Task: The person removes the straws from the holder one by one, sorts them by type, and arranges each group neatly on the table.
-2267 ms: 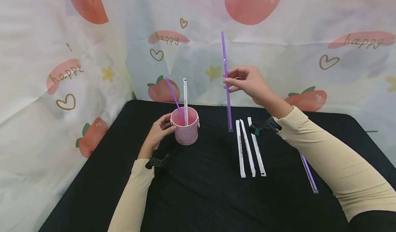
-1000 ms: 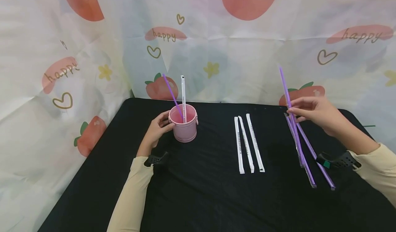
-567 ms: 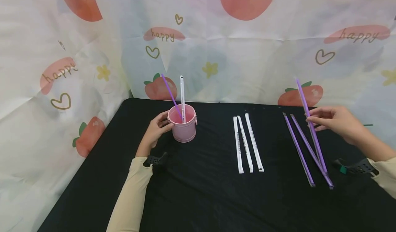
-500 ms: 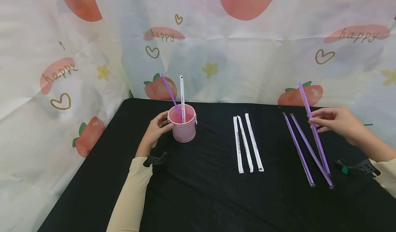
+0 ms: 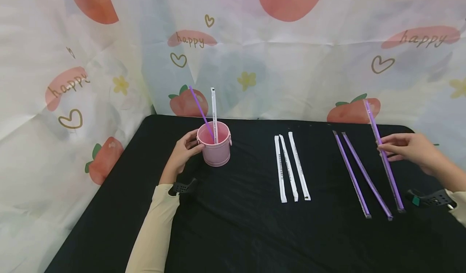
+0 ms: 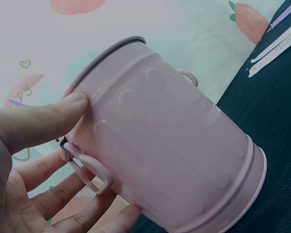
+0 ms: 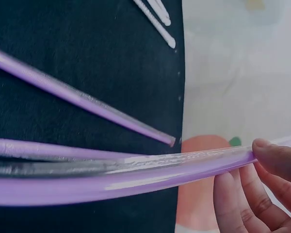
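Observation:
My left hand grips the left side of a small pink bucket, thumb at the rim and fingers around the side by its handle loop. Inside the bucket lean a purple straw and a white paper-wrapped straw. At the right, my right hand pinches a purple straw in a clear wrapper between thumb and fingers. It is tilted, its upper end raised and its lower end at or near the table. Two more wrapped purple straws lie just left of it, the nearer one and the farther one.
Three white paper-wrapped straws lie side by side mid-table, between the bucket and the purple straws. Black cloth covers the table. A printed curtain hangs behind the table and along its left.
My right hand has carried the purple straw from above the white straws to the right, lowering it beside the other two purple ones. The left hand has stayed on the bucket.

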`<state>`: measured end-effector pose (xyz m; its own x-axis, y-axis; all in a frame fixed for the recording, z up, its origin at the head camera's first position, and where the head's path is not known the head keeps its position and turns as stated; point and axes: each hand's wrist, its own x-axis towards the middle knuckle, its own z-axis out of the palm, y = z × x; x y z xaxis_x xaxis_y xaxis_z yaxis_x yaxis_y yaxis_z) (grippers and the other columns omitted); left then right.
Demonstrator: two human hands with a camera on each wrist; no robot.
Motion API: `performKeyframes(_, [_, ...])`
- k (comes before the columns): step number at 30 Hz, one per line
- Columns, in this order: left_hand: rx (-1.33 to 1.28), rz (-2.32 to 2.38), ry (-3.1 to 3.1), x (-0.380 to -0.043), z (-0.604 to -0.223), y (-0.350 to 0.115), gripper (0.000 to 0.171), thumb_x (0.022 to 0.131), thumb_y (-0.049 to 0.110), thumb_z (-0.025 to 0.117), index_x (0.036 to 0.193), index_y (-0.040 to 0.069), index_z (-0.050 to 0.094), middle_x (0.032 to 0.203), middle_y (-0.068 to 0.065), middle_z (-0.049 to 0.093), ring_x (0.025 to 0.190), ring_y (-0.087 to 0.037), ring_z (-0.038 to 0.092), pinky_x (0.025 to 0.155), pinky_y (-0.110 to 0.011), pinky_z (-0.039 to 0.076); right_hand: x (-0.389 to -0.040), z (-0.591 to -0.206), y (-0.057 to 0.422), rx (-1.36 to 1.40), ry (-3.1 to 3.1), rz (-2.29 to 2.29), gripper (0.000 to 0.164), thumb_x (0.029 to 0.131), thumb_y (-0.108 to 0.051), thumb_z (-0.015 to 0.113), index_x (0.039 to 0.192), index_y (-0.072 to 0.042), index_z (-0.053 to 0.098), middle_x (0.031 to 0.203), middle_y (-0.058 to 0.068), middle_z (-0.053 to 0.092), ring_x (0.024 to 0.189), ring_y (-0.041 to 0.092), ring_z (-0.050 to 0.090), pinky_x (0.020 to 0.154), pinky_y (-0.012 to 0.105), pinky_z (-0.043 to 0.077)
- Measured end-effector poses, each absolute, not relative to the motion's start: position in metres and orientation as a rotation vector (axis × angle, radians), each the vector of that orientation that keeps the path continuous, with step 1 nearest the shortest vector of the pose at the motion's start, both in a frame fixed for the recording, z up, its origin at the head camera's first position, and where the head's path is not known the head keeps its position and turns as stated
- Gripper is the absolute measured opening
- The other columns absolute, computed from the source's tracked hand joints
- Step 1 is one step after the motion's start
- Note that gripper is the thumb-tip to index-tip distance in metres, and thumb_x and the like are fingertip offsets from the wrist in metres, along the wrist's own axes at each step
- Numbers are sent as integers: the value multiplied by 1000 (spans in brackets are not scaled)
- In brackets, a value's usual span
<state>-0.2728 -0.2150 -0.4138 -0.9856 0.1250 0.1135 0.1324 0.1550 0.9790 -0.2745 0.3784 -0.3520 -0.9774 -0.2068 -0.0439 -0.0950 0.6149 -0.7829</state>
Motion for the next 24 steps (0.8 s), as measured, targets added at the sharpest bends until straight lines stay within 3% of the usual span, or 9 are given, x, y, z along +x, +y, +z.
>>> performKeyframes(11, [-259,-2022,-2389,-271,-411,-216,58,90,5,59,143,3,35,146,-19,38,131,-36,42,104,-50,41,-280,-366,392,-193,2578,-1280,36,94,-6,54,85,-39,63,79,-21,68,71,-1,65,61,21,56])
performKeyframes(20, [-247,-2024,-2386,-272,-413,-216,58,89,5,60,142,3,36,145,-18,39,131,-35,42,101,-43,45,-291,-381,405,-156,2515,-1319,28,93,-6,55,85,-31,65,80,-17,70,72,0,65,62,25,57])
performKeyframes(24, [-240,-2031,-2378,-273,-414,-217,58,89,5,61,142,4,36,145,-18,40,130,-35,43,99,-37,48,-296,-386,408,-136,2521,-1272,18,93,-8,56,90,-22,67,80,-17,70,72,-1,64,64,26,58])
